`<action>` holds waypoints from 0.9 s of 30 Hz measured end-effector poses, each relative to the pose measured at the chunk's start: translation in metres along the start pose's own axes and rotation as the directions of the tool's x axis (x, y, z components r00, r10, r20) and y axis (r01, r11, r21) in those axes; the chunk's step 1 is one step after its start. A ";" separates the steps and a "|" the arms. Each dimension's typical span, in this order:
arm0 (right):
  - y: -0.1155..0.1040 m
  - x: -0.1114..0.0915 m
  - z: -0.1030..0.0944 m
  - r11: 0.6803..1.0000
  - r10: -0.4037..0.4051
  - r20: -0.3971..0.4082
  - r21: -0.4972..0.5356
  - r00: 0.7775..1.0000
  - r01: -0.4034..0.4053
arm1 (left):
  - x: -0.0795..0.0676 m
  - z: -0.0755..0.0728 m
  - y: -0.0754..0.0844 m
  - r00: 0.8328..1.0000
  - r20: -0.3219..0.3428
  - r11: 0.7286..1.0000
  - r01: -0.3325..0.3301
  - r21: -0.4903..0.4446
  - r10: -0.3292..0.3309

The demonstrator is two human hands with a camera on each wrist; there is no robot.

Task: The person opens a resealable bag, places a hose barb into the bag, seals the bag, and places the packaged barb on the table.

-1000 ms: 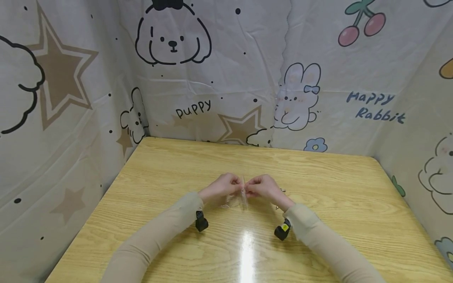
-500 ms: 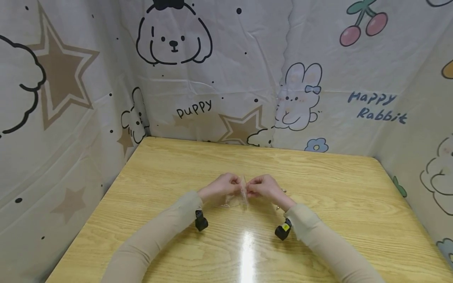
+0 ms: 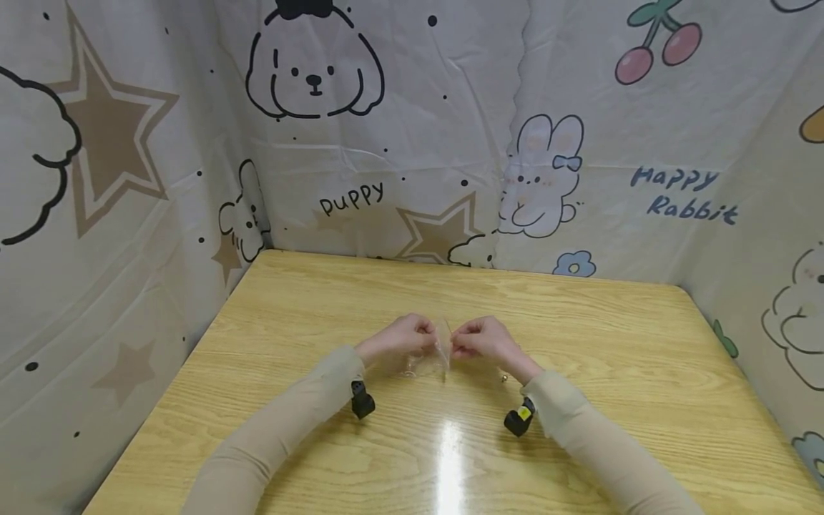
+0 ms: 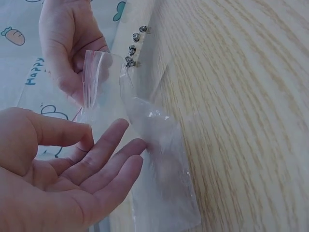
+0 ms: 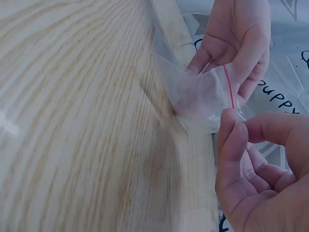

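A clear plastic zip bag with a red line along its mouth hangs between both hands over the table. My left hand pinches one side of the bag's mouth between thumb and forefinger; its other fingers lie along the film. Opposite it, my right hand pinches the other side with thumb and forefinger. In the left wrist view the two sides of the mouth stand apart. Several small shiny metal pieces, like little screws, lie on the table beyond the bag; in the head view the right wrist hides most of them.
The wood-grain table stretches around the hands, with a bright reflection near its front. Printed cloth with cartoon figures stands as walls behind and at both sides. A small black camera hangs at the right wrist, another camera at the left.
The hands have drawn slightly apart, the right one a little to the right. The bag's mouth looks wider between them.
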State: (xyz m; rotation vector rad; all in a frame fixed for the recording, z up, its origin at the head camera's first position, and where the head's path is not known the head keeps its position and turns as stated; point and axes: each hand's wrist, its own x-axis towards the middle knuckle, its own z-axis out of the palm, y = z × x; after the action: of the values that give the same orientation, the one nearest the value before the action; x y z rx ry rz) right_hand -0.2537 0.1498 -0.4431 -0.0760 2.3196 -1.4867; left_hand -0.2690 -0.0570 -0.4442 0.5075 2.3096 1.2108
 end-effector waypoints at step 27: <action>0.000 -0.003 -0.015 0.999 0.016 0.001 0.029 1.000 -0.016 | -0.004 -0.015 -0.014 0.999 -0.024 0.992 0.045 -0.121 -0.048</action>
State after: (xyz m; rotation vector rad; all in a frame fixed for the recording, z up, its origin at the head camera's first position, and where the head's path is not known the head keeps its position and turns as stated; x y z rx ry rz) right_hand -0.2563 0.1639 -0.4365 -0.0500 2.2921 -1.5126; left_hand -0.2755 -0.0762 -0.4476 0.3949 2.2406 1.3327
